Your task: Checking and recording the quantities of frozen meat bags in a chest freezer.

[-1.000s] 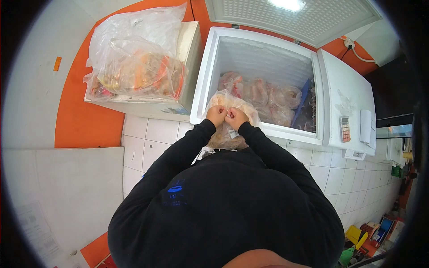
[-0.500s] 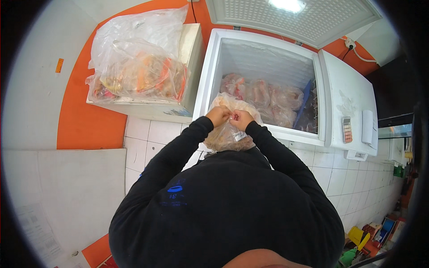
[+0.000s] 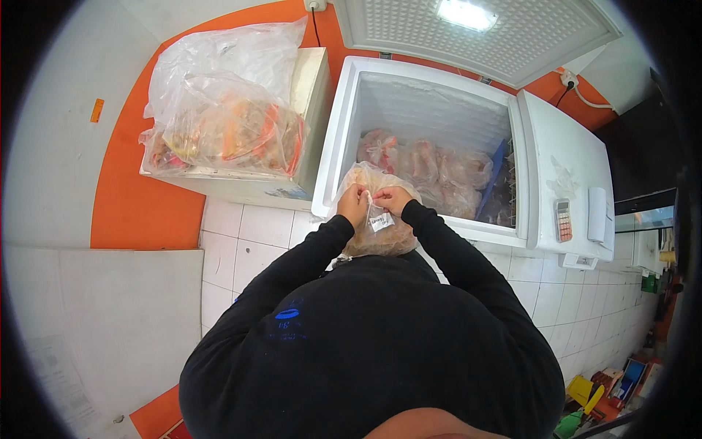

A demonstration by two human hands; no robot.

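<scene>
Clear bag [image 3: 376, 219] pinched by both hands' fingers [image 3: 360, 199].

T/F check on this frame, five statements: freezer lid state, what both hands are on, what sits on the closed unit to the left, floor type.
1. The chest freezer lid is open. True.
2. The left hand and right hand both grip one clear bag. True.
3. The freezer is empty. False: bagged packs lie inside.
4. A metal pot sits on the closed unit at left. False: large plastic bags rest there.
5. The floor is white tile. True.
</scene>
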